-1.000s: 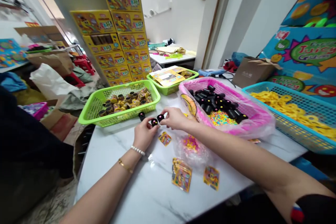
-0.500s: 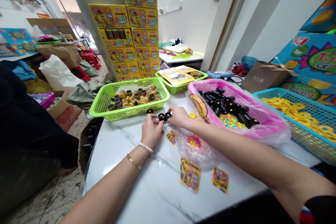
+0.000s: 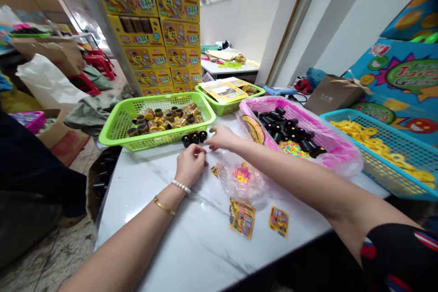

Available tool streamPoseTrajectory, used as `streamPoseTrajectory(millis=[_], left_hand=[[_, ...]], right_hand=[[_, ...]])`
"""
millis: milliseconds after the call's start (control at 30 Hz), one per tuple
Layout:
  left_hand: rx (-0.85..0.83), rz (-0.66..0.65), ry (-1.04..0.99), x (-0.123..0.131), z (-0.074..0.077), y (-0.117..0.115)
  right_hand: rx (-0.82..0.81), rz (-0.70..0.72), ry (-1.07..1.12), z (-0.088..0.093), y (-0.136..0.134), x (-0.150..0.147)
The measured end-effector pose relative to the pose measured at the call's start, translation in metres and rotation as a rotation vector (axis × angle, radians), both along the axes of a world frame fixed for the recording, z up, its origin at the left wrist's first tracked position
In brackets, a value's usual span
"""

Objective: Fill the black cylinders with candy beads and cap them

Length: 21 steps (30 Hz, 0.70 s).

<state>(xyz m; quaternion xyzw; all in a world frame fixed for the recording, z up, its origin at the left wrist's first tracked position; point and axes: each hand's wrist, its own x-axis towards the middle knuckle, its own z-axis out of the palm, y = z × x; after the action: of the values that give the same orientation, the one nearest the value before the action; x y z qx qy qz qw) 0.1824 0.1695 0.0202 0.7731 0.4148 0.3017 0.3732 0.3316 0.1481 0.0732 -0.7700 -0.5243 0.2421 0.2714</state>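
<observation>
Three small black cups (image 3: 195, 138) with coloured bits inside stand in a row against the near side of the green basket (image 3: 112, 133). My left hand (image 3: 190, 163) is just in front of them, thumb and fingers pinched together; whatever may be between them is hidden. Close to the rightmost cup is my right hand (image 3: 221, 138), slightly blurred, its fingers apart with nothing visible in them. Between my forearms lies a clear plastic bag (image 3: 251, 187) with pink and yellow bits (image 3: 241, 174). Printed yellow packets (image 3: 242, 219) lie nearer me, and another packet (image 3: 278, 221) is to their right.
The green basket has several wrapped yellow-brown cups (image 3: 166, 121). A pink basket (image 3: 337, 157), lined with plastic, contains black cups (image 3: 287, 127) and coloured beads (image 3: 294, 148). A blue basket (image 3: 386, 178) carries yellow rings. Yellow boxes (image 3: 143, 59) are stacked behind. A person's dark-clothed leg (image 3: 41, 164) is at left.
Two cups that were at my fingers now stand beside the third in a row. My left hand has drawn back towards me, and my right hand has come off its cup. The view has shifted.
</observation>
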Motion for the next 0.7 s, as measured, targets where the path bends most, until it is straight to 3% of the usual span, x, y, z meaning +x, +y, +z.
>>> streamPoseTrajectory(millis=[167,267,367,467,533,633,700], left_hand=[[0.061,-0.115,-0.058,0.003,0.0,-0.007],[0.114,-0.228,-0.086,0.003,0.008,-0.019],[0.194,-0.417,-0.084,0.002,0.016,-0.032],[0.138,-0.571,-0.073,0.002,0.018,-0.042],[0.079,-0.59,-0.084,0.003,0.017,-0.046],[0.112,-0.502,-0.092,0.003,0.013,-0.043],[0.188,-0.409,-0.072,0.002,0.012,-0.036]], right_hand=[[0.209,0.148,-0.131,0.021,-0.075,0.012],[0.255,0.258,-0.283,0.017,-0.13,0.014],[0.311,0.251,-0.385,0.008,-0.169,0.017],[0.396,0.155,-0.404,0.0,-0.186,0.022],[0.398,0.141,-0.4,-0.003,-0.187,0.023],[0.428,0.184,-0.4,0.001,-0.186,0.025],[0.539,0.13,-0.403,0.013,-0.192,0.031]])
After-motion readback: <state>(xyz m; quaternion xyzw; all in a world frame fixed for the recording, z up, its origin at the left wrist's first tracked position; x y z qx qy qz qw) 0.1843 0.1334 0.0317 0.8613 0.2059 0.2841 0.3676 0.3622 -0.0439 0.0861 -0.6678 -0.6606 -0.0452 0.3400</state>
